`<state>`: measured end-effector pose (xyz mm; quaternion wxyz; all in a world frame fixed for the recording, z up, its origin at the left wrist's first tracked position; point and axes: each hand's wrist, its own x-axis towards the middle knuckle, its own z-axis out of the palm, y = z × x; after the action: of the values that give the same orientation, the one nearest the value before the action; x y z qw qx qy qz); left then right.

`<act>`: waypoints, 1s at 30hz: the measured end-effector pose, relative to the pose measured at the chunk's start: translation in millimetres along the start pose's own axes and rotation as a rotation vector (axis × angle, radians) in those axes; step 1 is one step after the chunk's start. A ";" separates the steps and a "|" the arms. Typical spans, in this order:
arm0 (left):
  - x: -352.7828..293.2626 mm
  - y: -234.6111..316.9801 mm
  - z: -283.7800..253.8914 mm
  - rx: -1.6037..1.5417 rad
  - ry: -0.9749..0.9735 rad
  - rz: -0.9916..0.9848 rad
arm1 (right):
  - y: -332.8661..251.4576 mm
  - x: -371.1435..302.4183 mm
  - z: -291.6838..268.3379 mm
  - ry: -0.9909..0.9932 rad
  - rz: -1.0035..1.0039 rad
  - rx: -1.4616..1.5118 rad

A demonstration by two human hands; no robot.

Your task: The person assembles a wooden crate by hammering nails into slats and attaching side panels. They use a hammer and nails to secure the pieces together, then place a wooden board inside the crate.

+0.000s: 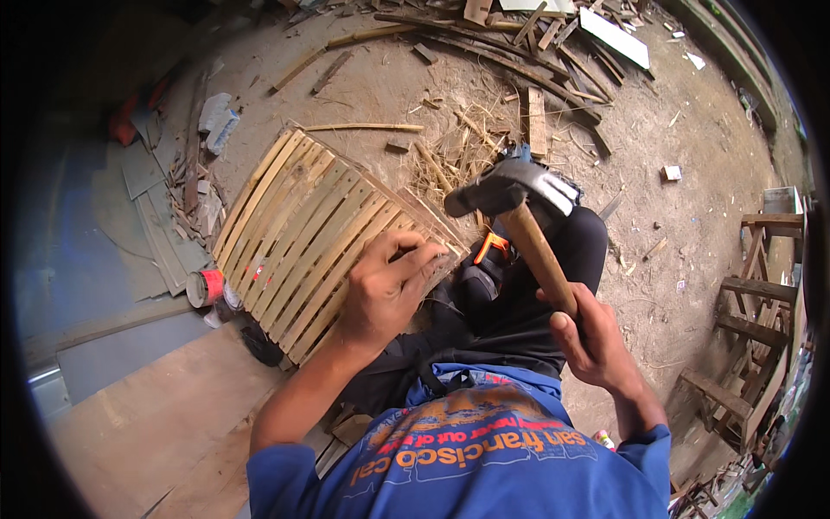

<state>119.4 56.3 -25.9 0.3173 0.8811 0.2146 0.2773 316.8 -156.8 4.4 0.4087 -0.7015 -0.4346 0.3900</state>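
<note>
My right hand (590, 333) grips the wooden handle of a claw hammer (510, 192), whose steel head is raised above the near corner of a slatted wooden panel (294, 221). My left hand (386, 285) rests on that near corner of the panel, fingertips pinched together at the edge slat as if on something small that I cannot make out. The panel is made of several pale parallel slats and lies tilted on the dirt ground in front of my knees. My dark trousers and blue shirt fill the lower middle of the view.
Wood scraps and sticks (484, 43) litter the dirt beyond the panel. A red-and-white can (205, 287) lies left of the panel. Plywood sheets (147, 415) lie at lower left. A wooden frame stand (752, 320) is at the right. An orange-and-black tool (488, 251) sits by my knee.
</note>
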 end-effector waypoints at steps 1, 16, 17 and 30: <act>0.2 -1.2 -0.4 -0.028 0.014 -0.003 | -7.3 -8.5 -3.6 -0.051 0.027 -0.036; -1.0 -13.3 7.3 -0.070 0.097 0.136 | -42.8 -43.4 6.8 0.063 -0.126 -0.379; -1.2 -14.0 8.4 -0.071 0.085 0.118 | -44.4 -45.1 7.4 0.063 -0.126 -0.385; -1.1 -17.8 11.2 -0.069 0.089 0.096 | -48.9 -36.5 10.5 0.021 -0.127 -0.429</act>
<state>121.9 63.4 -45.6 0.3239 0.8659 0.1761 0.3382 281.5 -174.1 52.2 0.2782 -0.7478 -0.5464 0.2546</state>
